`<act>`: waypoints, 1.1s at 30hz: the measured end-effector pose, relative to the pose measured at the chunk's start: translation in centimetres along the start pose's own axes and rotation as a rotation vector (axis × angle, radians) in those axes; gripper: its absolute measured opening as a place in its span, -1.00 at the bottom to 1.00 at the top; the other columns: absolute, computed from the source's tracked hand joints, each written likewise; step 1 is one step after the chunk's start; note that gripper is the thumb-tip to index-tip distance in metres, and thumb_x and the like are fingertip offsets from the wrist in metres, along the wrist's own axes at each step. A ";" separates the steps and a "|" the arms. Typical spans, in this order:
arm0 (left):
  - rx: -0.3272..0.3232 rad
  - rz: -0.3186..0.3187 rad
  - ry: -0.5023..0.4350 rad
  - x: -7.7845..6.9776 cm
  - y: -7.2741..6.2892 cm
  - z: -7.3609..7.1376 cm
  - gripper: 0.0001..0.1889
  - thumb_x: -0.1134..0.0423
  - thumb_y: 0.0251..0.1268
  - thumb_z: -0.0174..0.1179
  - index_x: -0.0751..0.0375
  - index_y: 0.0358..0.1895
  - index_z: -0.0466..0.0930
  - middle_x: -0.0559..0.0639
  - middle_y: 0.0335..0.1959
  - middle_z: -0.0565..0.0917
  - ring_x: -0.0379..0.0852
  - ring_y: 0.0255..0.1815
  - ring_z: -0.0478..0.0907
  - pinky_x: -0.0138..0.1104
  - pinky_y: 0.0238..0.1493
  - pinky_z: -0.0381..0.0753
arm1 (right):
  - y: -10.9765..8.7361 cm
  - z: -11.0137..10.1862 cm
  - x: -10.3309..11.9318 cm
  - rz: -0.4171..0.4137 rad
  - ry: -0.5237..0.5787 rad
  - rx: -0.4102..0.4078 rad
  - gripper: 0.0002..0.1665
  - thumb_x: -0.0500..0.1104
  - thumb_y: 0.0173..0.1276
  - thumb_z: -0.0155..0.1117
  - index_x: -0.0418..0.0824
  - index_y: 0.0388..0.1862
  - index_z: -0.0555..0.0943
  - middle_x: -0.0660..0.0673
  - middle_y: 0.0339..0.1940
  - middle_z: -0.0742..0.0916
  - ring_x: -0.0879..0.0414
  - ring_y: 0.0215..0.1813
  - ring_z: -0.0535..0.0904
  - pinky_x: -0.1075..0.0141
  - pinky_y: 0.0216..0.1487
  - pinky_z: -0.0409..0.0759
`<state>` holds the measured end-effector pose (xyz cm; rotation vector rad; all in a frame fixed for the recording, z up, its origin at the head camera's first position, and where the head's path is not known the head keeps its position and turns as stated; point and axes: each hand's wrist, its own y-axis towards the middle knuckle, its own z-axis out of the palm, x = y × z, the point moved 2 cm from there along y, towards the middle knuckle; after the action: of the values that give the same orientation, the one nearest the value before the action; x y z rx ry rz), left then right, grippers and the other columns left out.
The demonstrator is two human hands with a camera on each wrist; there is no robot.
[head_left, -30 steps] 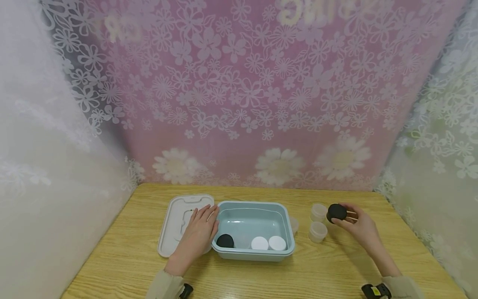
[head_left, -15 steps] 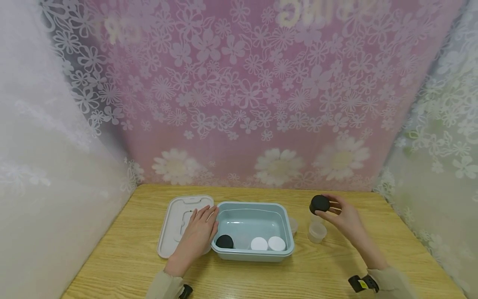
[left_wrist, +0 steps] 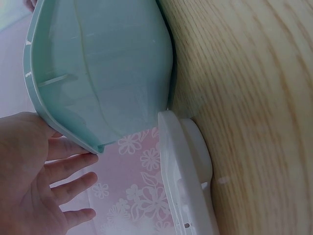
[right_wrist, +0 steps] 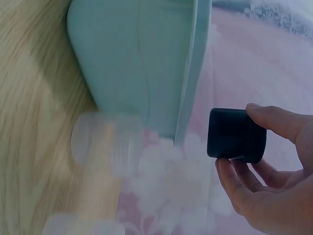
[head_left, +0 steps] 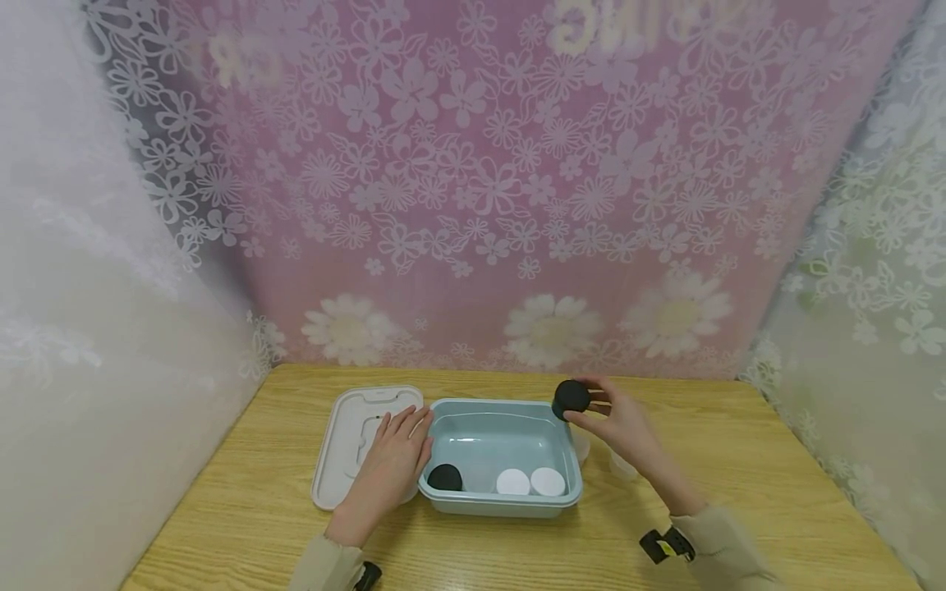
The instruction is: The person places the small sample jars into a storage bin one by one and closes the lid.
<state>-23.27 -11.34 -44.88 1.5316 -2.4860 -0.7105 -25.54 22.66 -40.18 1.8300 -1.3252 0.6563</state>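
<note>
The right hand (head_left: 619, 425) pinches the black jar (head_left: 571, 398) upright between thumb and fingers, above rim level near the far right corner of the bin (head_left: 502, 498). The left hand (head_left: 397, 447) touches the bin's left rim, fingers spread. Inside, another black jar (head_left: 445, 476) and two white caps (head_left: 513, 483) line the near wall.

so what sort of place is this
Probably an indoor makeshift booth, perhaps for recording: flower-printed sheeting stands behind and on both sides of a wood-grain table, and a black wrist-worn device shows by the right sleeve.
</note>
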 end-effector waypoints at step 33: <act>-0.005 0.005 -0.011 0.1 0.0 0.1 -0.57 0.23 0.50 0.17 0.31 0.33 0.54 0.17 0.33 0.56 0.19 0.40 0.43 0.20 0.40 0.34 | 1.4 12.2 5.1 -0.012 -0.017 0.123 -0.38 -0.26 0.19 0.56 -0.32 0.22 0.55 -0.29 0.14 0.68 -0.20 0.02 0.70 0.02 0.03 0.71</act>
<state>-23.37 -11.40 -44.99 1.5237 -2.4935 -0.7260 -25.57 9.61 -42.89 1.9442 -1.3083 0.7320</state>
